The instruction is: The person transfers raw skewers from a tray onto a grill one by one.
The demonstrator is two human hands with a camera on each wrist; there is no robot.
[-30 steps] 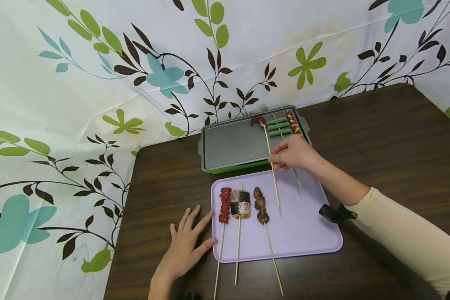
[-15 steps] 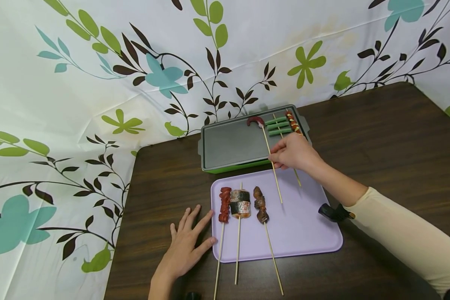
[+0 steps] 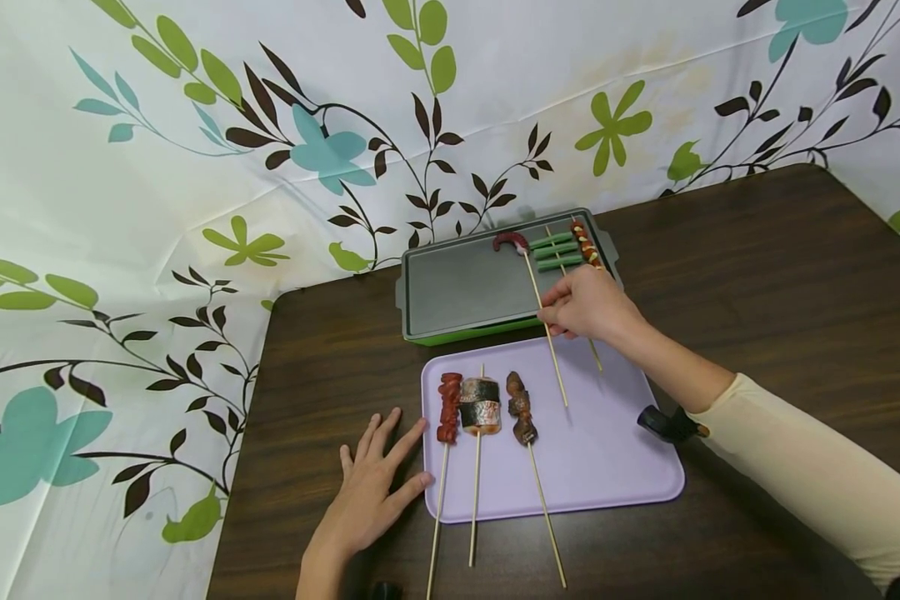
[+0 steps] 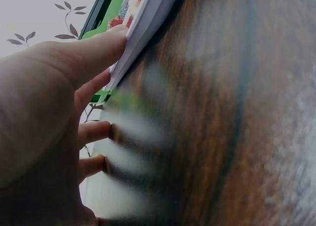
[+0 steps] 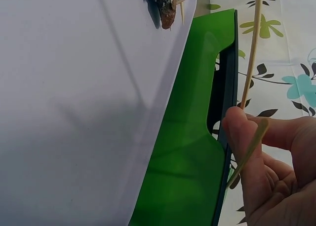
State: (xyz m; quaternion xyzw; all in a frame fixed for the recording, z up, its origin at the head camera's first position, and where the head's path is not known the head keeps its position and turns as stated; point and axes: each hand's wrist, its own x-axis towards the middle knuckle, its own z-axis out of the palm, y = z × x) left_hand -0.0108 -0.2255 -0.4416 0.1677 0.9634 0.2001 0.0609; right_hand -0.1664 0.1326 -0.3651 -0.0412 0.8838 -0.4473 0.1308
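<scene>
My right hand [image 3: 588, 304] pinches the wooden stick of a skewer [image 3: 557, 367] between thumb and fingers, over the front edge of a grill with a grey plate [image 3: 457, 283]. The skewer's dark red, curled tentacle piece [image 3: 512, 240] lies at the plate's upper side, left of a skewer of green stalks [image 3: 557, 252]. At the far right of the plate is a red sausage skewer [image 3: 583, 237], partly behind the hand. My left hand [image 3: 371, 492] lies with fingers spread at the left edge of a lilac tray [image 3: 607, 467], its thumb touching the rim in the left wrist view.
Three skewers lie on the tray's left half: a red one [image 3: 449, 408], a thick one with dark bands [image 3: 481, 406] and a brown meat one [image 3: 521, 408]. Their sticks reach past the tray's front edge. A patterned curtain [image 3: 270, 167] hangs behind the dark wooden table [image 3: 757, 275].
The tentacle skewer has shifted slightly left at its tip, and its stick end has swung a little right. Over the last half second it barely moves. The left hand stays put.
</scene>
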